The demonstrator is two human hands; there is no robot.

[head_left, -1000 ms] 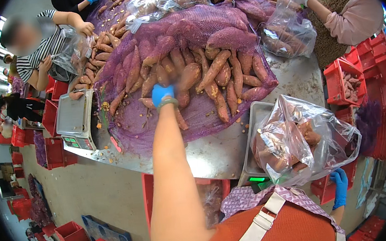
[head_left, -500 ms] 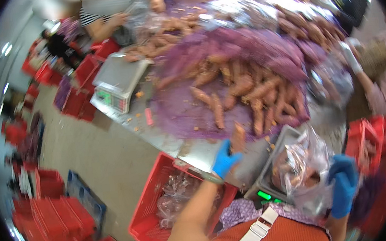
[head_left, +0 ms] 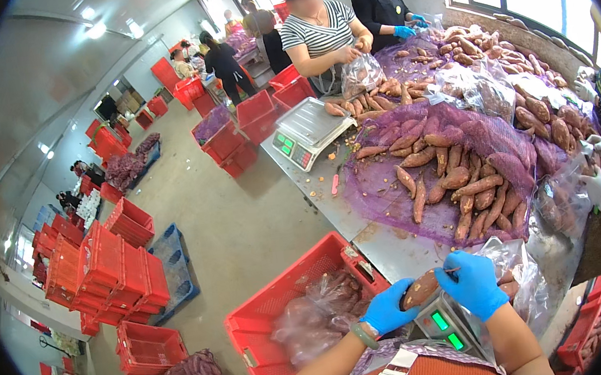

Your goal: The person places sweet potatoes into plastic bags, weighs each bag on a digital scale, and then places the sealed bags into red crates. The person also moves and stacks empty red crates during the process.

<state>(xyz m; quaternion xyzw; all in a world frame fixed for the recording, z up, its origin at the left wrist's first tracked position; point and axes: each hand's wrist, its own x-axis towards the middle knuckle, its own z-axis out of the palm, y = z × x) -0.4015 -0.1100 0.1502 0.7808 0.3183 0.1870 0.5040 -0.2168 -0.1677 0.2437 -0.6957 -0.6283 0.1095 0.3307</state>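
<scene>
A reddish-brown sweet potato (head_left: 420, 290) is held between my two blue-gloved hands, above the near edge of the metal table. Its left end sits in the grip of my left hand (head_left: 389, 310). The closed fingers of my right hand (head_left: 476, 286) are on the other end. Just below is a scale with lit green displays (head_left: 446, 329), partly covered by my hands. A clear plastic bag (head_left: 518, 274) with sweet potatoes in it stands just beyond my right hand. Farther out, loose sweet potatoes (head_left: 465, 188) lie heaped on an opened purple mesh sack (head_left: 391, 211).
Left of me stands a red crate (head_left: 248, 347) with filled clear bags. A second scale (head_left: 312, 124) and a small pink-red tool (head_left: 335, 184) lie farther along the table (head_left: 300, 187). Co-workers handle bags across it and at the right. Stacked red crates (head_left: 108, 270) stand on the floor.
My view has lifted and turned, showing more of the room. My right hand has left the bag's right side and come to the sweet potato in my left hand.
</scene>
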